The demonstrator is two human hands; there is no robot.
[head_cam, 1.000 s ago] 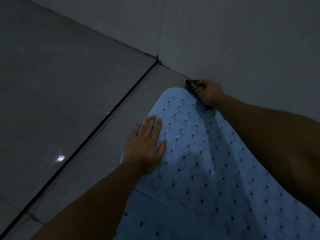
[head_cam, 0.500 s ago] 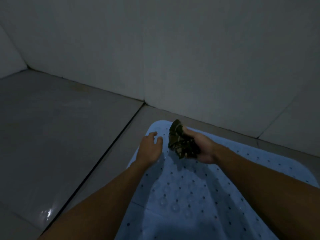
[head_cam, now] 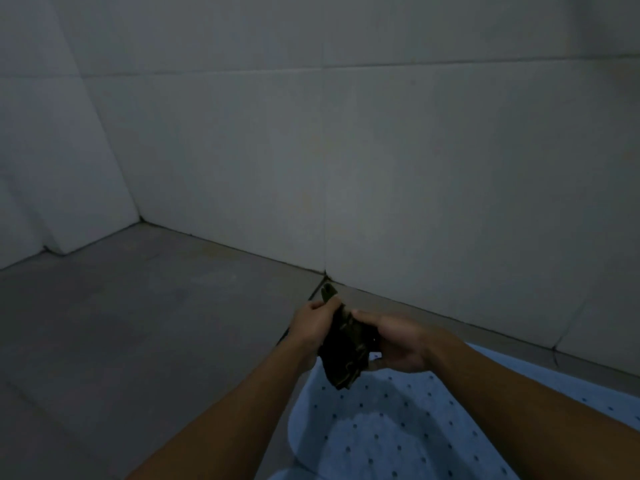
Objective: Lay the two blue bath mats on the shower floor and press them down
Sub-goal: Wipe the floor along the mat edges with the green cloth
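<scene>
The blue bath mat [head_cam: 398, 431] lies flat on the shower floor [head_cam: 138, 323] at near right, its rounded far-left end stopping short of the tiled wall [head_cam: 381, 168], with a narrow strip of floor between mat edge and wall and broad bare tile to the left. Both forearms reach forward above the mat's far end. The left hand [head_cam: 311, 323] and right hand [head_cam: 398, 344] each grasp a dark crumpled cloth [head_cam: 346, 351] held between them, clear of the mat.
</scene>
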